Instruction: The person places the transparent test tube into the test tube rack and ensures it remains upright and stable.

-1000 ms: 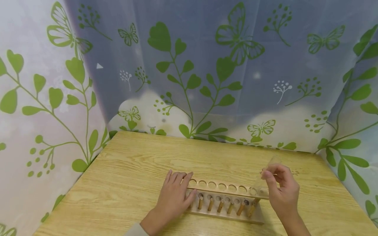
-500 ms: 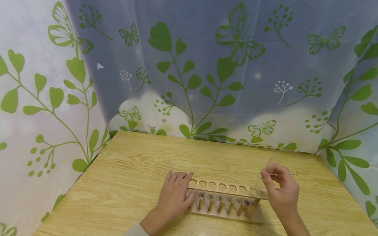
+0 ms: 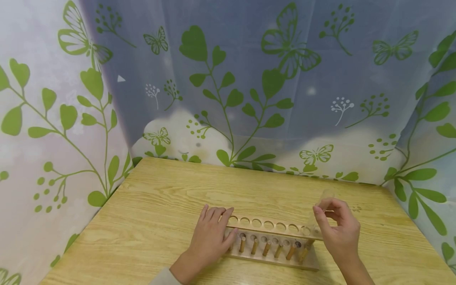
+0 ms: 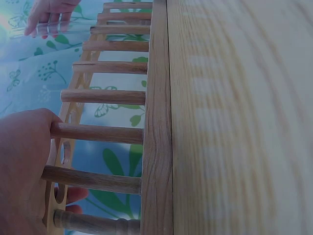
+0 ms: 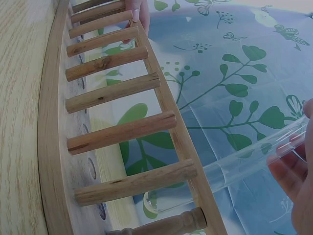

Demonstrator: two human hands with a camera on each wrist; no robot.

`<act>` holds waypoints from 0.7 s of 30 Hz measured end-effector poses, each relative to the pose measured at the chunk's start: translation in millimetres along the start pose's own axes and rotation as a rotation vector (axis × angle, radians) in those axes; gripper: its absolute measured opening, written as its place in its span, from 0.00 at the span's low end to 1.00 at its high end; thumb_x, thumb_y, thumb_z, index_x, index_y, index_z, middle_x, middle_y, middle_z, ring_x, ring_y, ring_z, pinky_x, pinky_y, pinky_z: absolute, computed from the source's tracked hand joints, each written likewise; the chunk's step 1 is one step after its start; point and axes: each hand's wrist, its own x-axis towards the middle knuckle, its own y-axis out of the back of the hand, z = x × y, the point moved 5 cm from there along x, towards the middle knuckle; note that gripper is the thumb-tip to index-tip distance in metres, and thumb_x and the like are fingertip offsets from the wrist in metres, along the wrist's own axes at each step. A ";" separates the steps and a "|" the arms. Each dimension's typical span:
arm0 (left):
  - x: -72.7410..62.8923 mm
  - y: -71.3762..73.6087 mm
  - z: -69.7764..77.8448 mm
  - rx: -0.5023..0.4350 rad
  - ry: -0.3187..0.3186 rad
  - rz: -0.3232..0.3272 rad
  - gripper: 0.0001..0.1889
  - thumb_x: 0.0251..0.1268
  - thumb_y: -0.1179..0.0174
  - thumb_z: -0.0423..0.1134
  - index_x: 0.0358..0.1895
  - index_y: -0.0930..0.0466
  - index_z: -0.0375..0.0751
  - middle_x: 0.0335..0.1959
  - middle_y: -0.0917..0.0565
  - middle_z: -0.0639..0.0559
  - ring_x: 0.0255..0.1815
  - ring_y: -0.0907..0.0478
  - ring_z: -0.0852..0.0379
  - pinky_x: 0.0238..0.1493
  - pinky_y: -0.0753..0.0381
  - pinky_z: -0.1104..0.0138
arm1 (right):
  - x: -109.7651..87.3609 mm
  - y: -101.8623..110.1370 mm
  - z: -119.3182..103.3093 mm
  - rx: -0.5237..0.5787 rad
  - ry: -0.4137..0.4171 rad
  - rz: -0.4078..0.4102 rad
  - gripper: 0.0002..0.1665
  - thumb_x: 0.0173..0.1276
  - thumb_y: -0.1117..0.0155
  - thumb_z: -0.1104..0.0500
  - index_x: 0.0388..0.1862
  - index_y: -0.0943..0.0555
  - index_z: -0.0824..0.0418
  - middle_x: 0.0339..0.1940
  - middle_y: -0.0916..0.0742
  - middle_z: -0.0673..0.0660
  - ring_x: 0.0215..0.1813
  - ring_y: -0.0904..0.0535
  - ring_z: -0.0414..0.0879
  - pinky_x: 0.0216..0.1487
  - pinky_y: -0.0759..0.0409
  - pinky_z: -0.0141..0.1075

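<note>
At the far left hangs a pale fabric panel [image 3: 35,158] printed with green leaves. Next, a light sleeve [image 3: 165,278] leads to the person's left hand [image 3: 211,235], clamped on the left end of a wooden test-tube rack [image 3: 272,259], thumb in front and fingers behind the top rail [image 3: 270,232]. The rack stands on a wood-grain table [image 3: 171,190]; the rail has round holes in a row, and wooden pegs [image 3: 266,248] rise from the base. At the rack's right end, a clear test tube [image 5: 244,155] slants, its rounded bottom below rail level, its upper part leaning right. Farthest right, the right hand [image 3: 342,229] pinches this tube between thumb and fingers.
</note>
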 end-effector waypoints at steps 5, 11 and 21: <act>-0.2 -1.0 -0.4 0.011 0.001 -0.007 0.26 0.69 0.47 0.55 0.64 0.26 0.45 0.51 0.22 0.51 0.57 0.27 0.50 0.67 0.38 0.43 | 0.5 -0.4 -1.1 -0.007 0.007 -0.001 0.12 0.52 0.39 0.85 0.35 0.27 0.81 0.33 0.19 0.48 0.36 0.21 0.33 0.37 0.23 0.18; -0.6 -0.9 -0.6 0.009 -0.002 -0.006 0.26 0.69 0.47 0.55 0.64 0.26 0.44 0.51 0.22 0.51 0.57 0.27 0.50 0.67 0.38 0.43 | 4.5 -2.9 -11.0 -0.018 0.019 -0.010 0.12 0.52 0.39 0.85 0.36 0.27 0.81 0.31 0.19 0.51 0.36 0.22 0.33 0.37 0.23 0.18; -1.0 0.1 -0.3 0.006 0.004 -0.011 0.26 0.69 0.47 0.54 0.64 0.26 0.45 0.52 0.22 0.51 0.57 0.27 0.50 0.68 0.38 0.43 | 7.4 -4.8 -20.9 -0.016 0.033 -0.017 0.12 0.52 0.40 0.84 0.36 0.28 0.82 0.31 0.20 0.53 0.35 0.22 0.33 0.37 0.24 0.18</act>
